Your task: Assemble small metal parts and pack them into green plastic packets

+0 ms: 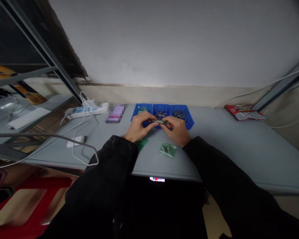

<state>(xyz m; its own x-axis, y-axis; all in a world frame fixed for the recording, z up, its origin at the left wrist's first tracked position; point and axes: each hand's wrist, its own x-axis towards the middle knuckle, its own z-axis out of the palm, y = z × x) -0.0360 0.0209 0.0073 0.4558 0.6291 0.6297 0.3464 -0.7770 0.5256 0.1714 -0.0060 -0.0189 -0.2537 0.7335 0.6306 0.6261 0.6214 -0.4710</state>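
Observation:
Close in front of the blue bins, my left hand and my right hand pinch a small green plastic bag between them. A pale, rod-like shape shows in it; the fingers cover the rest. Below my right hand, a green bag of thin metal pins lies flat on the table. Another piece of green plastic shows beside my left wrist, partly hidden by the sleeve. Behind my hands stand a left blue bin with green bags, a middle bin with shiny metal pins, and a right bin with dark, short cylinders.
To the left are a phone, partly pixelated, a white power strip, a white charger and loose white cables. A red snack packet lies at the far right. A wall backs the table, with metal shelf posts at both sides.

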